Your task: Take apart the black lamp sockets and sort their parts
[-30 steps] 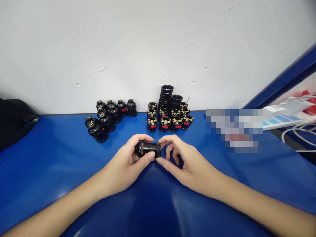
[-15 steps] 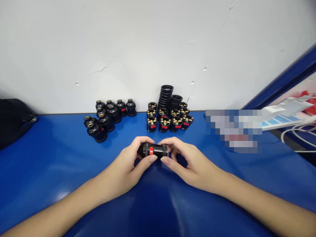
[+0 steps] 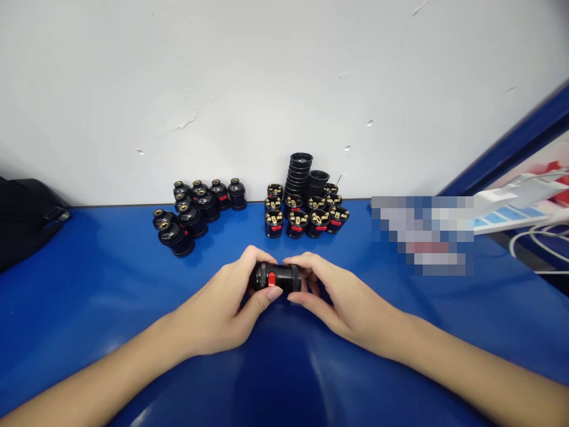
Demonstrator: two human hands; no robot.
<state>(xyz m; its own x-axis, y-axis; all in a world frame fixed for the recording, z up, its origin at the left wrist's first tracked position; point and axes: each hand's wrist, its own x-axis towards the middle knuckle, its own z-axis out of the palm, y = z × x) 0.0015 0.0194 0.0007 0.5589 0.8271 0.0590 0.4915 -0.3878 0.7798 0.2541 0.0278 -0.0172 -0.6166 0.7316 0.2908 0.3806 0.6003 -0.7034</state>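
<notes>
Lying sideways between my hands is a black lamp holder with a red switch, a ribbed band near its left end and a collar at the right. My left hand is closed round the left end, its thumb along the near side by the red switch. At the collar, my right hand curls loosely, index finger on top and thumb tip just below. Its other fingers are partly hidden behind the right end.
Several closed black lamp holders stand back left. Several socket inserts with brass contacts stand back centre, before a stack of black threaded sleeves. A black bag is far left; white cables and a blurred patch are right.
The lamp holder has tipped slightly and come a little closer to me. My right thumb has moved slightly down, away from the collar. The camera view has shifted a touch.
</notes>
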